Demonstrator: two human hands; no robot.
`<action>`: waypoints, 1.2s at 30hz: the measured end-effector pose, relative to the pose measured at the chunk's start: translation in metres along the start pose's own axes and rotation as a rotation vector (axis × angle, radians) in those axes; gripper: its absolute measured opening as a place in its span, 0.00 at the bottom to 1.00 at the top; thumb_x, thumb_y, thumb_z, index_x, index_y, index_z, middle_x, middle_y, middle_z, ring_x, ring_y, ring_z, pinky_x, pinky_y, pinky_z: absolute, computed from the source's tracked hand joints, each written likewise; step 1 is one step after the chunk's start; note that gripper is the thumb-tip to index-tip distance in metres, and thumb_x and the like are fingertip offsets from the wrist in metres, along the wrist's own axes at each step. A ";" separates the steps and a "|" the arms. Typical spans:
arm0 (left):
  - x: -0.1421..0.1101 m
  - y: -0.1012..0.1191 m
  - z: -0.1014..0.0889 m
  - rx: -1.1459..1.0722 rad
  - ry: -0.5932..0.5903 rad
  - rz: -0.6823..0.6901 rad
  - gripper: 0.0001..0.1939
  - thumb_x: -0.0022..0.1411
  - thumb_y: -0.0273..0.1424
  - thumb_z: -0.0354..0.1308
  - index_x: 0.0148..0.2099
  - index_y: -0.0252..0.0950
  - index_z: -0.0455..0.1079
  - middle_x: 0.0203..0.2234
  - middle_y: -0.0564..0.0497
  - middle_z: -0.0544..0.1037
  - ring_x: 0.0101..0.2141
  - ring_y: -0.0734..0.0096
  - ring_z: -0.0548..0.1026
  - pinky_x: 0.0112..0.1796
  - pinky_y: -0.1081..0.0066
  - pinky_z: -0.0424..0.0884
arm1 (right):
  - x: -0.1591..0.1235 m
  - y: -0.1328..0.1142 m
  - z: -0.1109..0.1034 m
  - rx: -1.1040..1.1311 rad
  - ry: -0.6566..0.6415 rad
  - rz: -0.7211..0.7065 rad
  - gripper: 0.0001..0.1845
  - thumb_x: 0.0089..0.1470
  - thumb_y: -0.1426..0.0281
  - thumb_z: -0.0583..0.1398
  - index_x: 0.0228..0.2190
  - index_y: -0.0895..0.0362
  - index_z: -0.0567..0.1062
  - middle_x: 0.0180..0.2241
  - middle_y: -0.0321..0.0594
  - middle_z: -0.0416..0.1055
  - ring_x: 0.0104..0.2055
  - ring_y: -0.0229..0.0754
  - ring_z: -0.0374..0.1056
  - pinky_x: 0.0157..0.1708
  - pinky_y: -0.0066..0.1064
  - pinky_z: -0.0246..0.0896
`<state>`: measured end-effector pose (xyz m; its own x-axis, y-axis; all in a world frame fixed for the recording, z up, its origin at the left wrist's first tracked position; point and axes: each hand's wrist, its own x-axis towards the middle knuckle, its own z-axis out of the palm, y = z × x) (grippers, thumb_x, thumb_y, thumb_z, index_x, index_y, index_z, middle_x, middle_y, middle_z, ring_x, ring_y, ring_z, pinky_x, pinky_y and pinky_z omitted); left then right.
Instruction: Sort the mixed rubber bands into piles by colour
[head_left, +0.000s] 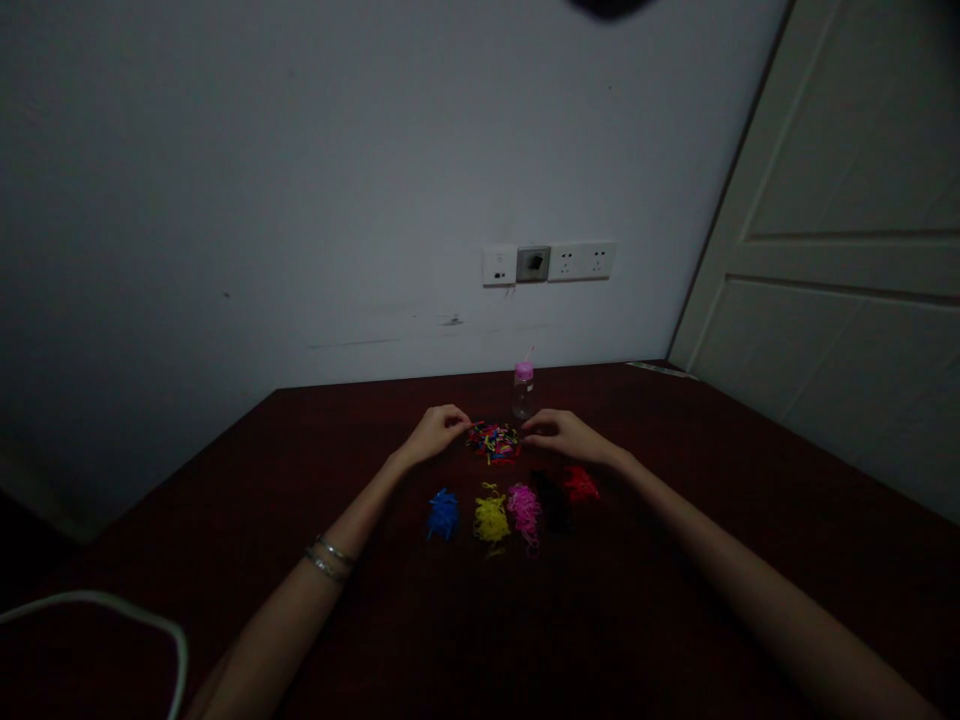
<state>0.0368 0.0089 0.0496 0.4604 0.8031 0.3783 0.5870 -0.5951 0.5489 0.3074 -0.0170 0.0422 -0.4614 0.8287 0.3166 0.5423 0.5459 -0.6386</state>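
A heap of mixed-colour rubber bands point(495, 442) lies between my two hands on the dark red-brown table. At its left edge is my left hand point(437, 432), with thumb and forefinger drawn together; anything between them is too small to make out. My right hand point(566, 436) is at the heap's right edge, its thumb and forefinger apart and nothing visible between them. Sorted heaps lie nearer to me: blue bands point(443, 514), yellow bands point(492, 518), pink bands point(525, 514), black bands point(552, 500) that barely show, and red bands point(580, 484) below my right wrist.
Just behind the mixed heap stands a clear bottle point(523, 395) with a pink lid and straw. Beyond the table point(337, 420) is a wall with a row of sockets point(550, 263). A white cable point(112, 603) curves at lower left. A pale panelled door point(840, 230) is at right.
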 end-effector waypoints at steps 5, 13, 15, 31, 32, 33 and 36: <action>0.001 0.017 -0.002 -0.104 -0.042 0.032 0.10 0.54 0.30 0.52 0.32 0.31 0.73 0.29 0.49 0.75 0.32 0.72 0.71 0.35 0.74 0.64 | 0.024 -0.023 0.017 0.083 -0.049 -0.058 0.20 0.44 0.62 0.61 0.39 0.59 0.73 0.36 0.43 0.72 0.37 0.41 0.67 0.38 0.32 0.61; 0.000 0.034 -0.004 -0.163 -0.083 -0.009 0.09 0.53 0.30 0.53 0.32 0.31 0.73 0.27 0.49 0.75 0.30 0.73 0.70 0.33 0.74 0.65 | 0.037 -0.034 0.032 0.143 -0.110 -0.105 0.16 0.46 0.61 0.59 0.31 0.61 0.75 0.30 0.40 0.72 0.32 0.38 0.66 0.32 0.28 0.60; -0.001 0.035 -0.004 -0.167 -0.089 -0.004 0.09 0.53 0.30 0.53 0.32 0.30 0.73 0.28 0.49 0.75 0.30 0.73 0.70 0.33 0.74 0.65 | 0.036 -0.032 0.032 0.143 -0.102 -0.100 0.16 0.47 0.61 0.58 0.31 0.61 0.75 0.30 0.40 0.72 0.32 0.38 0.66 0.31 0.28 0.60; -0.003 0.025 -0.002 -0.091 -0.107 -0.049 0.09 0.53 0.30 0.53 0.31 0.31 0.73 0.27 0.49 0.75 0.30 0.73 0.71 0.33 0.74 0.65 | 0.034 -0.010 0.022 0.047 0.024 -0.078 0.13 0.46 0.66 0.59 0.34 0.60 0.74 0.33 0.42 0.71 0.35 0.40 0.66 0.37 0.33 0.61; -0.003 0.024 -0.002 -0.090 -0.107 -0.053 0.09 0.53 0.30 0.53 0.31 0.31 0.73 0.27 0.49 0.75 0.30 0.73 0.71 0.33 0.74 0.65 | 0.034 -0.007 0.024 0.020 0.034 -0.086 0.15 0.46 0.67 0.60 0.37 0.59 0.73 0.35 0.43 0.71 0.36 0.40 0.66 0.38 0.33 0.61; -0.003 0.023 -0.002 -0.091 -0.108 -0.053 0.09 0.53 0.30 0.53 0.31 0.31 0.73 0.27 0.49 0.76 0.29 0.73 0.71 0.32 0.74 0.65 | 0.034 -0.005 0.025 -0.007 0.038 -0.099 0.18 0.45 0.68 0.60 0.40 0.59 0.72 0.38 0.44 0.70 0.37 0.40 0.65 0.39 0.34 0.61; -0.002 0.020 -0.001 -0.096 -0.111 -0.049 0.10 0.53 0.30 0.53 0.31 0.30 0.73 0.28 0.48 0.76 0.30 0.72 0.71 0.33 0.74 0.65 | 0.034 -0.003 0.027 -0.052 0.034 -0.132 0.27 0.43 0.72 0.61 0.48 0.57 0.66 0.43 0.45 0.67 0.38 0.39 0.64 0.40 0.35 0.60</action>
<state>0.0471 -0.0048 0.0602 0.5065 0.8195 0.2680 0.5467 -0.5456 0.6352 0.2713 0.0058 0.0362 -0.5075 0.7527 0.4194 0.5144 0.6551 -0.5534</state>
